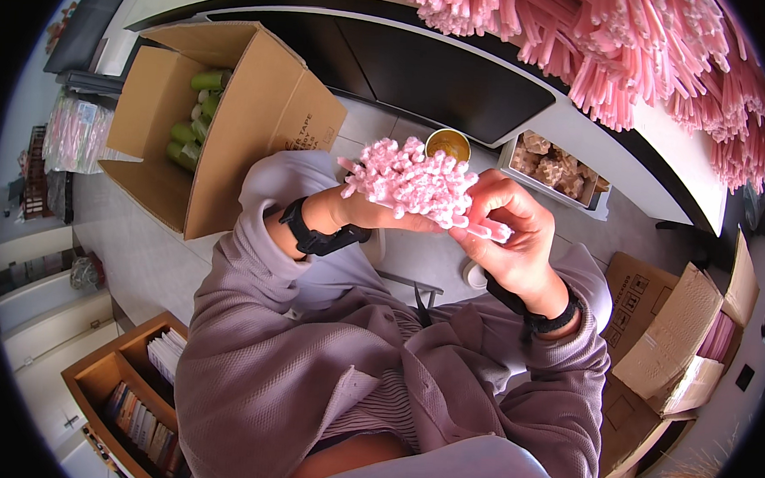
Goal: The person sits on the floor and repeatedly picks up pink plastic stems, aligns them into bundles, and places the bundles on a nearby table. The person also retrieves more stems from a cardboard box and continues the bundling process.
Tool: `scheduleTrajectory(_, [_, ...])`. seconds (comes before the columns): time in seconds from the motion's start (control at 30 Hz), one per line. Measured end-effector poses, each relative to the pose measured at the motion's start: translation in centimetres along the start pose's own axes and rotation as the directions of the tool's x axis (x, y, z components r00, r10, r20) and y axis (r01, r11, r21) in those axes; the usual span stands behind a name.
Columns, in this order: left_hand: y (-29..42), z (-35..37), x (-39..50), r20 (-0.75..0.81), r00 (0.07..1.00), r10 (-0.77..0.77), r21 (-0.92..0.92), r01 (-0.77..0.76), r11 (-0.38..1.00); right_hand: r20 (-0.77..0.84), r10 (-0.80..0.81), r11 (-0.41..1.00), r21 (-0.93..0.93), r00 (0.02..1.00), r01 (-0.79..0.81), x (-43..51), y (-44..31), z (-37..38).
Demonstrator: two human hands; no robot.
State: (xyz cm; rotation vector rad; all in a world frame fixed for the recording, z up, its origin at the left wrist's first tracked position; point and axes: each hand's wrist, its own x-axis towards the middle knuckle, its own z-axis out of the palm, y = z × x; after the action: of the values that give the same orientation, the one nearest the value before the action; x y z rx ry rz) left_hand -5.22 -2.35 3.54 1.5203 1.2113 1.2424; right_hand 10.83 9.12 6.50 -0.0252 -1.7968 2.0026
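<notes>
My left hand (383, 217) grips a dense bunch of pink fuzzy stems (411, 179), their fluffy tips facing up at me; most of the fingers are hidden beneath it. At the bunch's right edge, the thumb and fingers of my right hand (519, 227) pinch a single pink fuzzy stem (487, 229), which points to the right. Both wrists wear black bands. Just beyond the bunch, a round golden tin (449, 144) shows its open top.
To the left stands an open cardboard box (265, 116) holding green rolls (190, 125). Piles of pink stems (613, 50) overhang the white counter at upper right. Below is an open drawer (555, 170) of tan blocky pieces. Another cardboard box (669, 345) sits right; a wooden bookcase (126, 368), lower left.
</notes>
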Motion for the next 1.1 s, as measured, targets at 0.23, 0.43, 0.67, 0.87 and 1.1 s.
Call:
scheduleTrajectory(0.23, [0.2,0.5,-0.1,-0.049,0.986,0.158,0.066,-0.155,0.986,-0.097,0.008,1.0,0.012,0.995,-0.007,-0.4,0.3,0.5])
scheduleTrajectory(0.43, [-0.6,0.5,-0.1,-0.062,0.992,0.108,0.012,-0.108,0.994,-0.179,-0.147,0.97,-0.217,0.973,0.107,-0.2,0.6,0.9])
scheduleTrajectory(0.67, [-1.0,0.8,0.0,-0.091,0.955,0.283,0.204,-0.261,0.944,-0.113,-0.053,0.984,-0.175,0.992,0.033,-0.1,0.2,0.7])
scheduleTrajectory(0.87, [-0.3,0.3,0.2,0.0,0.984,0.177,0.415,-0.161,0.896,-0.091,-0.072,0.99,-0.131,0.993,0.06,0.0,0.3,0.6])
scheduleTrajectory(1.1, [-0.2,0.5,-0.1,-0.054,0.978,0.199,0.292,-0.176,0.94,-0.13,-0.15,0.974,-0.189,0.98,0.124,0.0,0.3,1.0])
